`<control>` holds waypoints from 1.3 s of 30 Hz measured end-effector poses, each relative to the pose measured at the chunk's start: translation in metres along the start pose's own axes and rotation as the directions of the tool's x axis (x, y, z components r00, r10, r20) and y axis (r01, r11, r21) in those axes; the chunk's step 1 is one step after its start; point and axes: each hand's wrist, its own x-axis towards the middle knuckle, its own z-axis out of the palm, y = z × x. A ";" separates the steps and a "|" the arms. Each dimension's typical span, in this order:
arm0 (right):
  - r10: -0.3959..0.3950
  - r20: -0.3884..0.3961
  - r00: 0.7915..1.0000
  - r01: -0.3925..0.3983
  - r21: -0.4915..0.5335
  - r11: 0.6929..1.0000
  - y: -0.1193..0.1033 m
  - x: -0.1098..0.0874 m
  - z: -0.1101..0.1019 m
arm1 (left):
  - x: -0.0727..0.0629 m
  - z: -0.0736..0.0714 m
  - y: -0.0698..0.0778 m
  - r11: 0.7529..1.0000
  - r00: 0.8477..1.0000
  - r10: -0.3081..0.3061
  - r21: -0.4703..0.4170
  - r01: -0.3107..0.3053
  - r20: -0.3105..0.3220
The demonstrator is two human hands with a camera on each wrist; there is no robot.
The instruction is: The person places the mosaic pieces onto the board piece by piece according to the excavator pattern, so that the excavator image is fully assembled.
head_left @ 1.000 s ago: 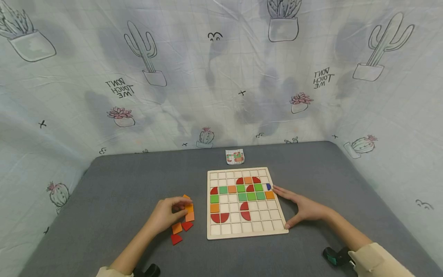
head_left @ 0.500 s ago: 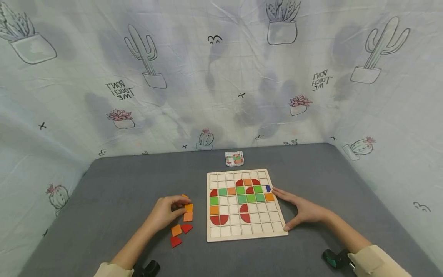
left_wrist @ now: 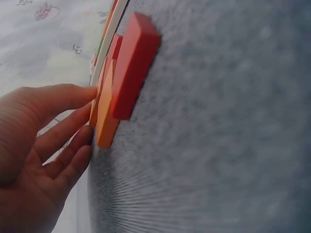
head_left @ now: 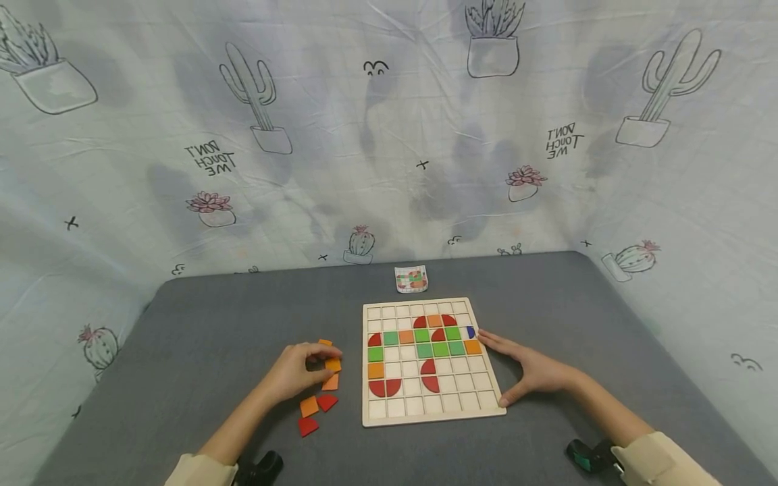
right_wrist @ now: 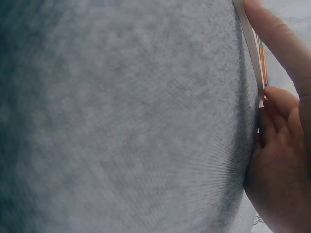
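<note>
The orange tile sits pinched in your left hand fingers just above the loose tiles left of the board, while your right hand, fingers spread flat, braces the board's right edge to steady it.

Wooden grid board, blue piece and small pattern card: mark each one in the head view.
wooden grid board [head_left: 425, 406]: head view, empty cell in its near row.
blue piece [head_left: 471, 331]: head view, its visible face.
small pattern card [head_left: 411, 279]: head view, card's middle.
</note>
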 end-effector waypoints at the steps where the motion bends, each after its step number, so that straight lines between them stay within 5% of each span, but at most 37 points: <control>1: 0.000 -0.002 1.000 0.000 -0.002 1.000 0.001 0.000 0.000 | 0.001 0.000 -0.001 1.000 1.000 0.004 -0.003 -0.004 -0.004; 28: -0.021 -0.009 1.000 0.021 0.006 1.000 0.003 -0.001 0.003 | 0.009 0.006 -0.004 0.999 0.998 -0.014 0.033 0.016 -0.066; 39: -0.020 -0.010 1.000 0.020 0.011 1.000 0.002 -0.001 0.001 | 0.014 0.006 0.021 1.000 0.997 0.009 -0.003 -0.009 -0.082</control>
